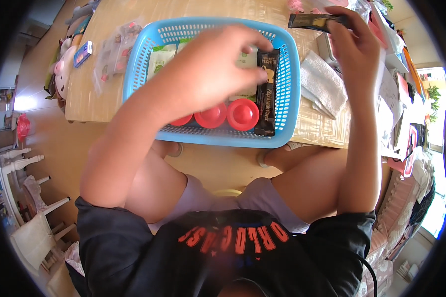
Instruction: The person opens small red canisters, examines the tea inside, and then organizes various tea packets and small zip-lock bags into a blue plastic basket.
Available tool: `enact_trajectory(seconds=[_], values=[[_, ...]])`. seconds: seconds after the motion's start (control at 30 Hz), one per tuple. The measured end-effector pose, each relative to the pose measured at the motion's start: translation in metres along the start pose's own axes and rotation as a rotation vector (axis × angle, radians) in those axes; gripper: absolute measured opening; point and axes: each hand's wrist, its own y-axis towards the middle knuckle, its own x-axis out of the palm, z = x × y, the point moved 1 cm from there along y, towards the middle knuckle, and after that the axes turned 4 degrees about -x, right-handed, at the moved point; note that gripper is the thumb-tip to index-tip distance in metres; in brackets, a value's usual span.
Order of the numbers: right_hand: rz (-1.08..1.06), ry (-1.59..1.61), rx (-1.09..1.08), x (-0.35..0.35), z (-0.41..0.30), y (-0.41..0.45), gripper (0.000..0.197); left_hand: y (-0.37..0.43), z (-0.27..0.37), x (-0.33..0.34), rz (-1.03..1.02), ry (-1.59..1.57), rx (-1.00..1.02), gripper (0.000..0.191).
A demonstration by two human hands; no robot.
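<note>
A blue plastic basket (pixel 293 111) sits at the table's near edge. My left hand (pixel 230 63) is over it, blurred, with thumb and fingers apart beside a black coffee stick packet (pixel 266 96) lying along the basket's right side. Whether the fingertips touch that packet I cannot tell. My right hand (pixel 353 33) is raised right of the basket and pinches another black stick packet (pixel 308 22). Red round plastic cups (pixel 242 114) stand in a row along the basket's near side. White and green packets (pixel 163 59) lie farther back, partly hidden by my left hand.
A folded white cloth (pixel 323 83) lies right of the basket. To the left are clear plastic bags with small items (pixel 119 52), a small blue box (pixel 83 54) and a pink plush toy (pixel 61 74). Boxes and papers (pixel 394 96) crowd the right side.
</note>
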Motion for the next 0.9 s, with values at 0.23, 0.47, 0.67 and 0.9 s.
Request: enact_trajectory(seconds=[0.23,0.47,0.67,0.9], values=[[-0.019,0.166,0.028,-0.018,-0.055,-0.023,0.035,0.003,-0.017,0.001,-0.031,-0.113,-0.052,0.04],[-0.468,0.14,0.036,0.018,-0.008,-0.014,0.026,0.002,0.015,0.012,-0.223,-0.256,-0.128,0.056],[-0.472,-0.161,0.008,0.029,0.014,-0.021,0.034,-0.004,0.0,0.021,-0.016,-0.005,0.026,0.062],[-0.226,-0.503,-0.479,0.035,0.085,-0.013,0.035,-0.007,-0.006,0.041,-0.001,0.071,0.103,0.059]])
